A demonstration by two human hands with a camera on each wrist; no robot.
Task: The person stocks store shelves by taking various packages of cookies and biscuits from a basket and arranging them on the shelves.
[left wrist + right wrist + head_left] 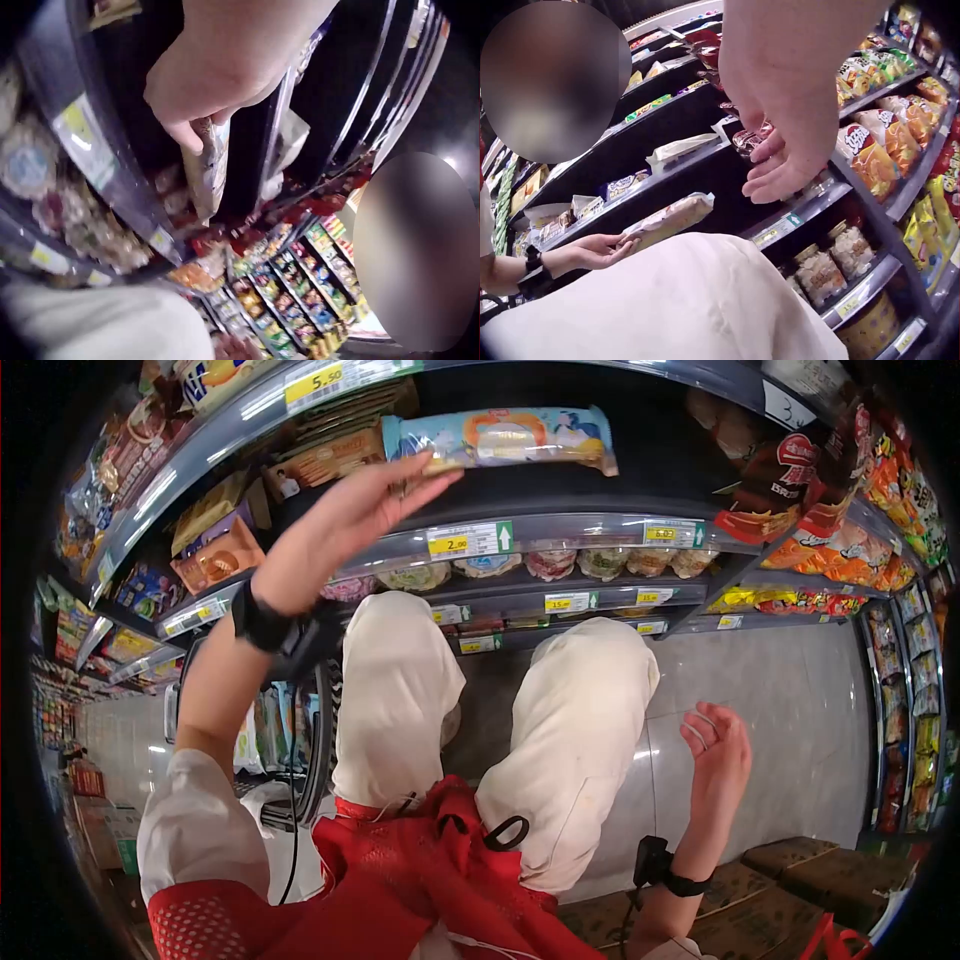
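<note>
A long snack packet [500, 438] in a light-blue printed wrapper lies lengthwise in front of a dark shelf. My left hand [385, 500] holds it by its left end. The left wrist view shows that hand [217, 75] from above, thumb and fingers pinching the packet [206, 176] edge-on. From the right wrist camera, the same packet [671, 219] juts out of the left hand [596, 251], tilted upward at its far end. My right hand [718, 750] hangs over the floor beside my right knee, fingers loosely bent with nothing in them.
Brown and purple snack packs [220, 550] sit on the shelf to the left. Dark red packs [790, 480] stand at its right end. Clear jars [550, 563] line the shelf below. A black basket [322, 730] with packets is beside my left leg; cartons [780, 890] lie at lower right.
</note>
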